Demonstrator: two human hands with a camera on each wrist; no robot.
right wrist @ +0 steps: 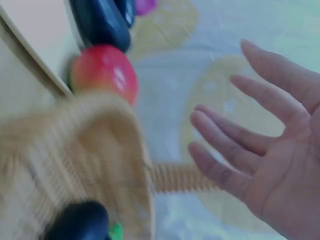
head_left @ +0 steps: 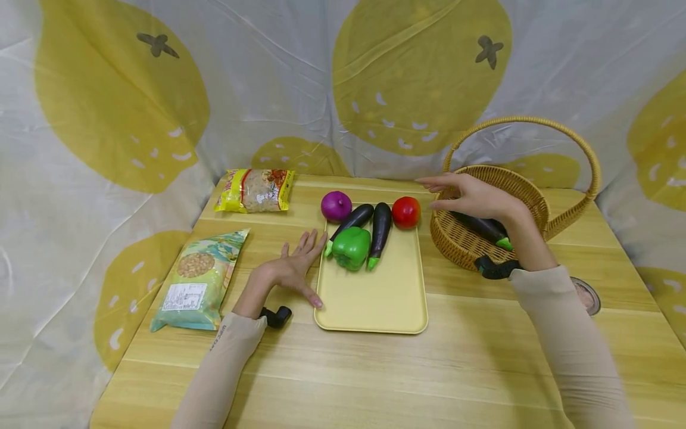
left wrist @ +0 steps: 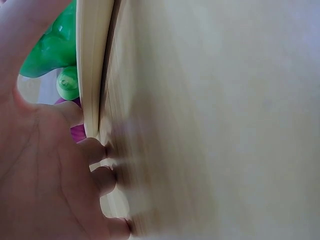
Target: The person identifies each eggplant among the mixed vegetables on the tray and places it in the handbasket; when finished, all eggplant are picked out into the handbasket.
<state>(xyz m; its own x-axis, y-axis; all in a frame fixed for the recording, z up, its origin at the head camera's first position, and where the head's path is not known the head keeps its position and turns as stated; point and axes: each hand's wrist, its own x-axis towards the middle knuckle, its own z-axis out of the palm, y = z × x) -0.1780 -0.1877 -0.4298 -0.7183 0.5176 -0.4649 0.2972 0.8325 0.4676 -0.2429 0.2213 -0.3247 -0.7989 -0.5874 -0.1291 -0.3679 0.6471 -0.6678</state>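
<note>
My left hand [head_left: 292, 269] lies at the left edge of the yellow tray [head_left: 375, 307], fingers spread, thumb at the rim; in the left wrist view its fingertips touch the tabletop beside the tray wall [left wrist: 92, 70]. On the tray's far part are a green bell pepper [head_left: 352, 248], two eggplants [head_left: 381, 229], a purple onion [head_left: 336, 206] and a red tomato [head_left: 406, 213] at the far corners. Above the wicker basket [head_left: 455, 244] hovers my right hand [head_left: 471, 193], empty, fingers extended toward the tomato. Inside the basket lies another eggplant [head_left: 482, 229], partly hidden by that hand.
Two food packages stand left of the tray: a yellow-and-red bag [head_left: 257, 190] at the back and a green-blue bag [head_left: 200, 283] nearer. A small round container [head_left: 586, 296] sits by my right sleeve. The basket's tall handle [head_left: 589, 161] arches up. Patterned cloth [head_left: 300, 77] hangs behind.
</note>
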